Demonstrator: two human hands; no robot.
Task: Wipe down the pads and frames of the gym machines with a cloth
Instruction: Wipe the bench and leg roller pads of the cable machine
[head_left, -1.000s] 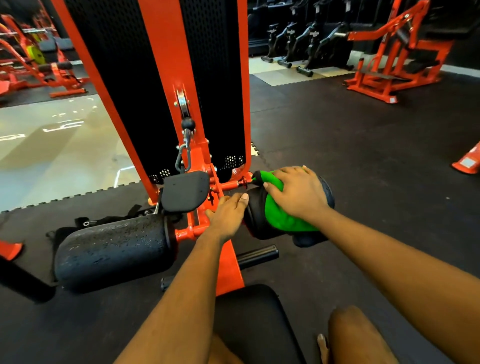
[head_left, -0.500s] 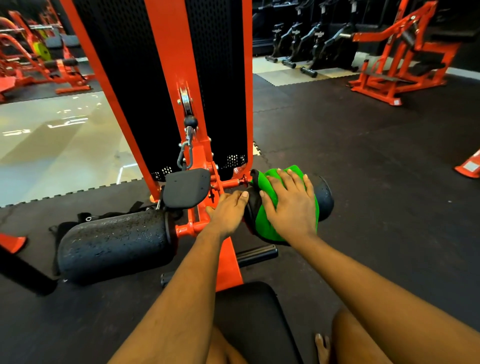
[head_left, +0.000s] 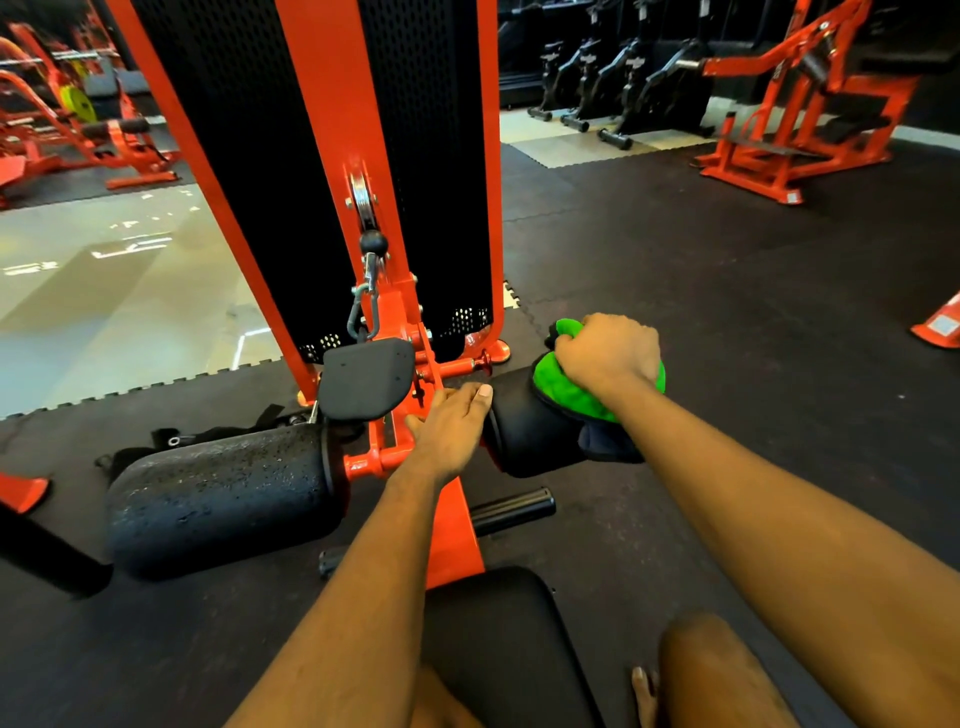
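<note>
Cloth: green cloth (head_left: 576, 392) bunched over the outer end of the right roller pad (head_left: 522, 428).
Right hand (head_left: 608, 353): fingers curled, gripping the cloth against the pad.
Left hand (head_left: 452, 423): fingers relaxed, resting on the orange frame (head_left: 387, 457) at the pad's inner end.
Left roller pad (head_left: 223, 499): across the frame.

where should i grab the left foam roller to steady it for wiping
Wrap a hand over the top of the left foam roller near its free outer end, coming from above. It lies level, and its inner end sits tight against the orange frame.
</note>
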